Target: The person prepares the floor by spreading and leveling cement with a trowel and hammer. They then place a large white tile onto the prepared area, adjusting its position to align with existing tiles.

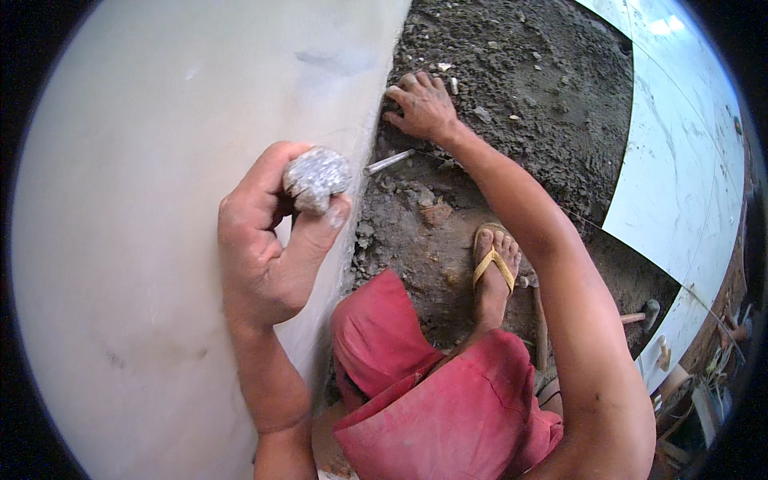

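Lying pale across the dirt floor (512, 88), slab (144, 240) filling the left. Bracing flat and open at the slab's far edge, right hand (422, 106). Gripping a grey stone (317, 179) over the slab's near edge, left hand (268, 236) closing around it.

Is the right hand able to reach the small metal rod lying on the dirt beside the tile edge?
Probably yes: the right hand rests on the dirt just above the metal rod, empty, with nothing between them. The left hand holds a grey stone.
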The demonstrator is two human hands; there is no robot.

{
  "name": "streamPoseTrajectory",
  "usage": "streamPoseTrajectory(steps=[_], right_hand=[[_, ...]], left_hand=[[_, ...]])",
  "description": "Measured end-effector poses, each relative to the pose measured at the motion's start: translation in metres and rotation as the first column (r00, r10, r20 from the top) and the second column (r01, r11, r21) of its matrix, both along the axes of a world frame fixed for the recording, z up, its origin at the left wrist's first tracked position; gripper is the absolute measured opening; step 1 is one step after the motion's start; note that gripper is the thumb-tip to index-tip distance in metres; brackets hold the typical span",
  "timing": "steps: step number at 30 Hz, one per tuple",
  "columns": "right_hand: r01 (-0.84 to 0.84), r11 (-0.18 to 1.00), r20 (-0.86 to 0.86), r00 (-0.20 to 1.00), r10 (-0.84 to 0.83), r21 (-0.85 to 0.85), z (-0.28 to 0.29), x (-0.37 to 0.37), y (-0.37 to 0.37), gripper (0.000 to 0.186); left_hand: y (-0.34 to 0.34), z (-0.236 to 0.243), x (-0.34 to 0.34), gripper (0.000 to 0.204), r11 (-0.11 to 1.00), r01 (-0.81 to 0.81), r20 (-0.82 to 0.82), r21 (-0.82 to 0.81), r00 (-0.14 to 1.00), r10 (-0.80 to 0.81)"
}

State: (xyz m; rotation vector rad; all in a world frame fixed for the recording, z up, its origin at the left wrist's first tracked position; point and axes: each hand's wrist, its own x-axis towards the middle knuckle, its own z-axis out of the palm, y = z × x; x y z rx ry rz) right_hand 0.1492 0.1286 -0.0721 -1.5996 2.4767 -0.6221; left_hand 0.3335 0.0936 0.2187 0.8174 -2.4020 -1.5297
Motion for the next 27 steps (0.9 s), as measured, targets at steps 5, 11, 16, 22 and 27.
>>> streamPoseTrajectory(steps=[5, 11, 16, 22, 27], right_hand=[[-0.106, 0.994, 0.050, 0.993, 0.108, -0.040, -0.018, -0.018, 0.009, 0.029], [-0.073, 0.997, 0.241, 0.968, 0.066, 0.017, 0.008, -0.034, 0.030, 0.025], [-0.190, 0.982, 0.513, 0.844, 0.153, 0.021, 0.073, -0.008, 0.093, 0.035], [0.207, 0.963, -0.044, 0.978, -0.202, 0.174, 0.032, -0.042, 0.073, 0.052], [0.099, 0.988, 0.262, 0.957, -0.127, 0.116, 0.009, -0.029, 0.093, 0.037]], left_hand=[[0.002, -0.005, -0.001, 0.020, 0.999, 0.029, -0.001, -0.023, 1.000, -0.029], [-0.001, 0.000, 0.002, 0.016, 1.000, 0.017, 0.024, 0.025, 1.000, -0.017], [0.001, -0.003, -0.002, 0.016, 0.999, 0.054, 0.029, 0.005, 0.998, -0.054], [0.000, -0.016, -0.002, 0.013, 0.996, 0.065, 0.068, 0.061, 0.995, -0.069], [0.017, -0.024, 0.002, 0.012, 0.966, 0.006, 0.204, 0.260, 0.977, -0.061]])
